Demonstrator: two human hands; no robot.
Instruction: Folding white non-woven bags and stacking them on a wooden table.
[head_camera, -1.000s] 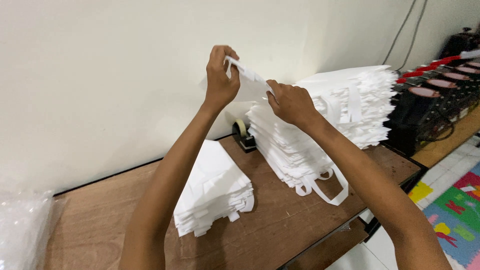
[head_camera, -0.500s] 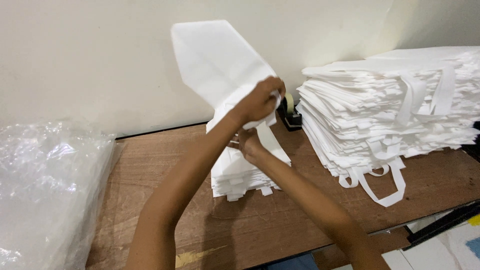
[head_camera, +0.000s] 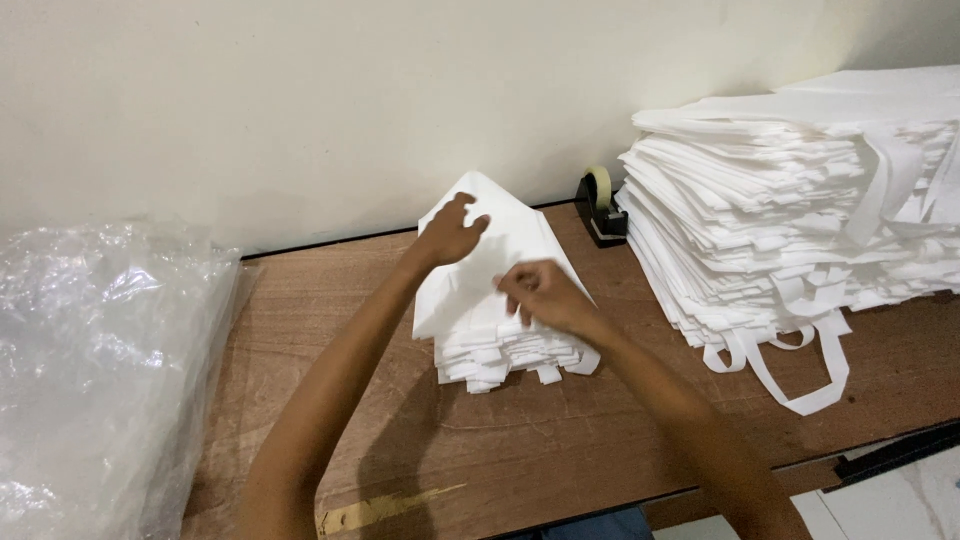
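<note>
Surface: one wooden table (head_camera: 600, 440).
Stacks: two, small stack (head_camera: 505, 350) and tall stack (head_camera: 800, 230).
Hands: left hand (head_camera: 450, 232) spread open on the folded bag (head_camera: 500, 255); right hand (head_camera: 540, 295) pinched on it.

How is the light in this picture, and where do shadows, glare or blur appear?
Head view: soft, even light; the left hand and right hand cast a dark shadow on the brown wooden table below the small stack of folded white fabric bags; the crumpled clear plastic sheet shows white glare; the tall pile of white bags looks slightly overexposed; no strong blur.

Bare table (head_camera: 330, 340) between plastic (head_camera: 100, 370), stack (head_camera: 800, 220)
</note>
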